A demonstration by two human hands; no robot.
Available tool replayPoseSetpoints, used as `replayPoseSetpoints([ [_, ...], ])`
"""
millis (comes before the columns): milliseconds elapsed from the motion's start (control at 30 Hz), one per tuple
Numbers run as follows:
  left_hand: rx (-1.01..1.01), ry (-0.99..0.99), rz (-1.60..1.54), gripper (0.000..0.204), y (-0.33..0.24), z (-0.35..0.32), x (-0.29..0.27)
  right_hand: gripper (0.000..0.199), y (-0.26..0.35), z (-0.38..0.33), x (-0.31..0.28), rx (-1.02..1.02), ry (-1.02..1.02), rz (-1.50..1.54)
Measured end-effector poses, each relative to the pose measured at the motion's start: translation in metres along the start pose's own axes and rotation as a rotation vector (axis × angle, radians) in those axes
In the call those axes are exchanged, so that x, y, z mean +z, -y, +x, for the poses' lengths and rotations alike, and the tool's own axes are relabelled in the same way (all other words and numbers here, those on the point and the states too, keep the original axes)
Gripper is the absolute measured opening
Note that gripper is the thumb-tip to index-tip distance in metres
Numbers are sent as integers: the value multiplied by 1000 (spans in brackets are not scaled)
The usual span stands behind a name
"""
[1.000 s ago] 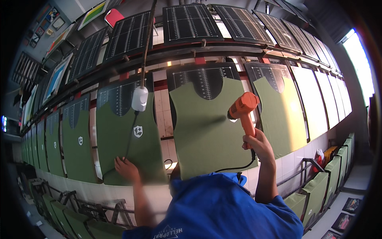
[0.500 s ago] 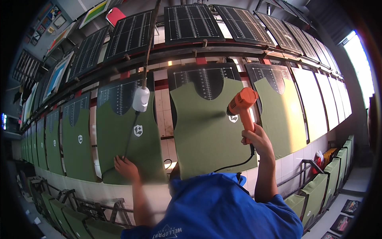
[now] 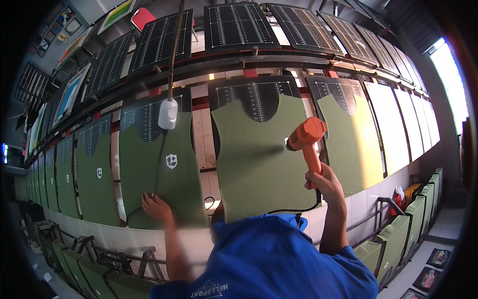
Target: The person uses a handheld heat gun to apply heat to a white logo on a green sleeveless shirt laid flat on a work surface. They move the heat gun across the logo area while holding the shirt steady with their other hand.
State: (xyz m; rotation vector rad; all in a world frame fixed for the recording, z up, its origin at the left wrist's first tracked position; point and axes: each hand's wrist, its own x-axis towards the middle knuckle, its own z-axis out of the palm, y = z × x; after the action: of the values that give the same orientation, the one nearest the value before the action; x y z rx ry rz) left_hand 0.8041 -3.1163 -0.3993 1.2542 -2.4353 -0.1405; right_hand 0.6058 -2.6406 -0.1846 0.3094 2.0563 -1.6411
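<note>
My right hand (image 3: 326,183) is wrapped round the handle of an orange heat gun (image 3: 308,130). Its black nozzle points left, above the chest of a green shirt piece (image 3: 259,169) lying flat on a black board. The nozzle partly covers a white printed mark (image 3: 287,144). My left hand (image 3: 158,208) rests on the neighbouring green piece (image 3: 137,174), fingers stretched out, below its white badge (image 3: 171,161). A dark cable (image 3: 162,154) runs down to these fingers from a hanging white socket block (image 3: 168,113); whether they press on it is unclear.
More green pieces (image 3: 94,179) lie on boards leftward; one, partly sunlit yellow (image 3: 368,144), lies on the right, before white boards (image 3: 388,122). Black ruled boards (image 3: 239,27) line the far rail. The gun's cord (image 3: 294,210) loops near me. Green-covered boards (image 3: 396,234) stand on a lower rack behind.
The heat gun and my right hand have shifted slightly right and down. The socket block has swung left and up. My left hand has hardly moved.
</note>
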Motion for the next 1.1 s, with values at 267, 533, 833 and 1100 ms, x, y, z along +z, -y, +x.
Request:
replayPoseSetpoints([
  [267, -28, -3, -1, 41, -2, 0, 0, 24, -7, -14, -10, 29, -30, 22],
  [533, -6, 11, 9, 41, -1, 2, -1, 24, -1, 10, 2, -3, 23, 0],
  [833, -20, 31, -6, 40, -2, 0, -3, 25, 4, 29, 3, -49, -44, 9],
  [1100, 4, 9, -6, 40, -6, 4, -5, 23, -7, 31, -7, -72, -61, 80],
])
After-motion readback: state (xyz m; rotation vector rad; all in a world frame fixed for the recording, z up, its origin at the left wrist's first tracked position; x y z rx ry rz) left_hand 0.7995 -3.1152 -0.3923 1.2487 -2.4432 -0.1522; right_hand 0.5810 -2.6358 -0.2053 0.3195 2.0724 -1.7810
